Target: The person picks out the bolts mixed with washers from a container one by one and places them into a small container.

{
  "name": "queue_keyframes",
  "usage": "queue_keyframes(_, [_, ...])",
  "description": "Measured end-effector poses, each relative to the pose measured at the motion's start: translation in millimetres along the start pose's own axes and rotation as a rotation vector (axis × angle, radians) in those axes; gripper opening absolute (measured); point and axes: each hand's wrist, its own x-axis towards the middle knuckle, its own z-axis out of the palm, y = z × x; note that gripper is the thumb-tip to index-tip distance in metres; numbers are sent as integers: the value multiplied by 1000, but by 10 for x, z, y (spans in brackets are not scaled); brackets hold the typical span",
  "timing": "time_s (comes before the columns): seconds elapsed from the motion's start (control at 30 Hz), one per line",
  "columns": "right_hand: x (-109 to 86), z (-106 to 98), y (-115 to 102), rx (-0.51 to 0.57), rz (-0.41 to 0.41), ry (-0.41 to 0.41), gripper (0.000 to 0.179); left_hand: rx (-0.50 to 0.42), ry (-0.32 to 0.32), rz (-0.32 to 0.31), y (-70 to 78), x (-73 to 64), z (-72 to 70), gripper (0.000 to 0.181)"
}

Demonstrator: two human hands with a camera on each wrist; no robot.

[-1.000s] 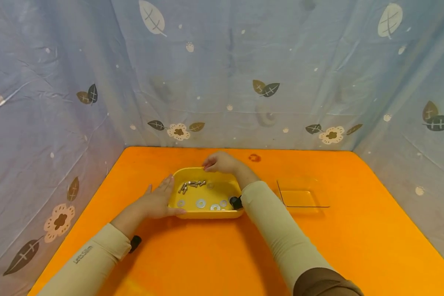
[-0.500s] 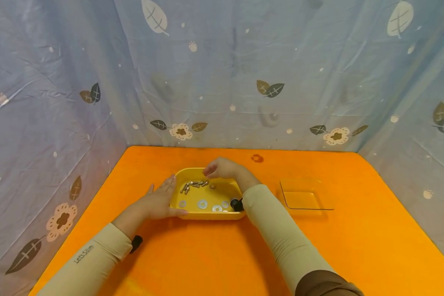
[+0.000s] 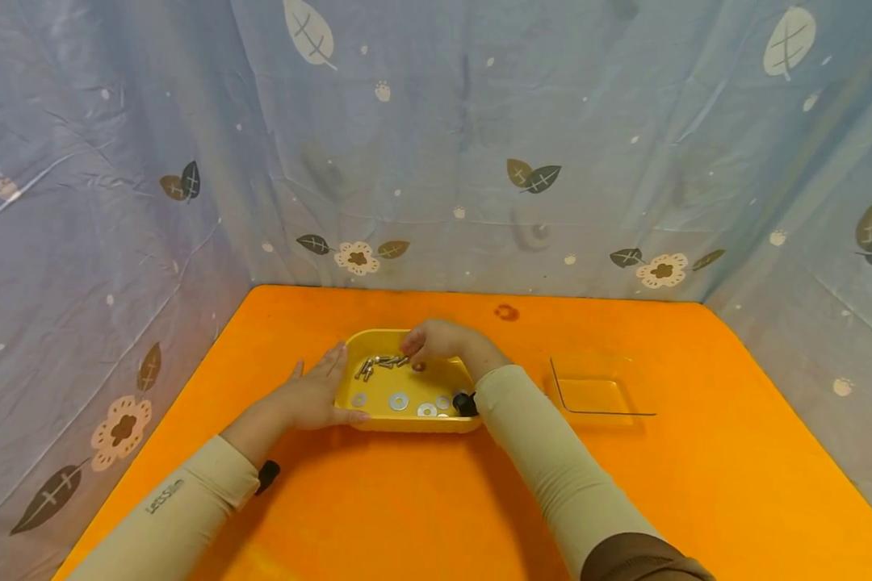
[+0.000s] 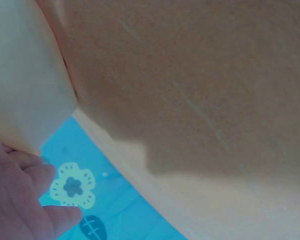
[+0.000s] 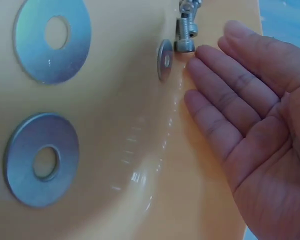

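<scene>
A yellow tray holds several socket-head screws at its far left and several flat washers. My left hand rests against the tray's left end, with spread fingers and the thumb along the front rim. In the left wrist view, that hand touches the tray's pale outer wall. My right hand reaches over the far wall into the tray. The right wrist view has its extended fingers beside a screw and a washer, with nothing visibly held.
To the tray's right stands a clear, open box on the orange table. A patterned blue-grey curtain surrounds the back and sides. The right wrist's black camera hangs over the tray's right end.
My right hand has moved down from the tray's far rim to the screws inside. The left hand stays at the tray's left end. The head view has shifted slightly.
</scene>
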Motion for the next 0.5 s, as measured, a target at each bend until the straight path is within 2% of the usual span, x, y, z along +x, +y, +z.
queue_keyframes(0.2, [5,43,-6,17,35,-12,37,-16,9,7,3,-6,-12,127])
queue_keyframes(0.5, [31,93,18,3,25,-35,34,-6,-4,-3,20,-27,-17,124])
